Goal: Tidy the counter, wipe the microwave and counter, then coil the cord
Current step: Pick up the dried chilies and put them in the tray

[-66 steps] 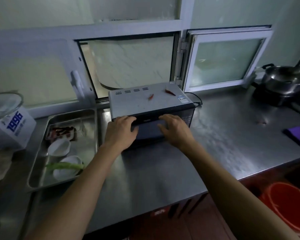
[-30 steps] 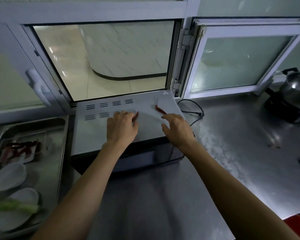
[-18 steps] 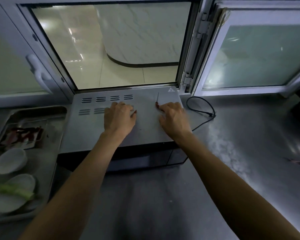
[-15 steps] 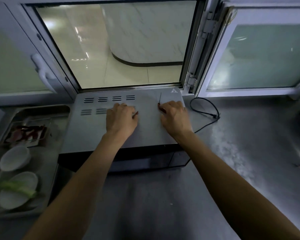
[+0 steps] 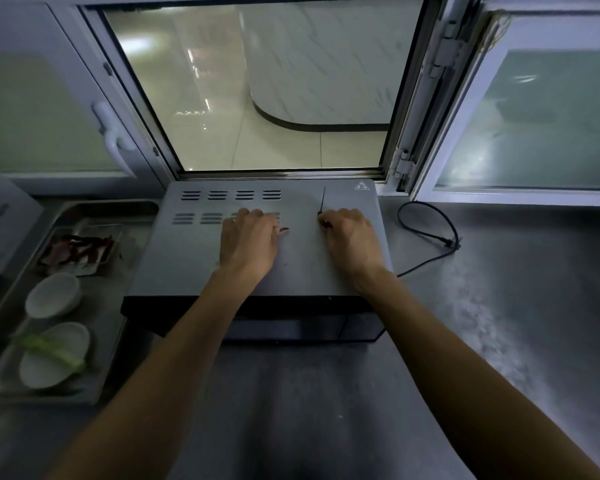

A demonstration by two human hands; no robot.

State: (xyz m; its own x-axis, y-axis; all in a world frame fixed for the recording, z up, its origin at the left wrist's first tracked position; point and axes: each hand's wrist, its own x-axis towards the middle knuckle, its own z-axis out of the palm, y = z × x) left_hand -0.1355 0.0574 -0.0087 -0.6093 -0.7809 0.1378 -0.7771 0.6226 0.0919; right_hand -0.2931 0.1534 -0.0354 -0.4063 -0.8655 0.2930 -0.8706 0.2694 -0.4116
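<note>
The left hand [image 5: 248,244] covers most of a red chilli [image 5: 284,230], leaving only its tip in sight, and hides part of the microwave's [image 5: 194,258] vent slots. The right hand [image 5: 349,237] hides all but the thin stem of another chilli [image 5: 323,206]; whether its fingers pinch it cannot be told. The white box [image 5: 0,223] is cut off by the left edge, its blue print unreadable. The cord [image 5: 426,233] disappears behind the microwave.

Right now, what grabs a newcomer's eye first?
Both hands on top of the microwave at centre: the left hand beside a red chili, the right hand pinching another with a thin dark stem. Behind, the bright open window; right of the microwave, a loose black cord on the counter.
</note>
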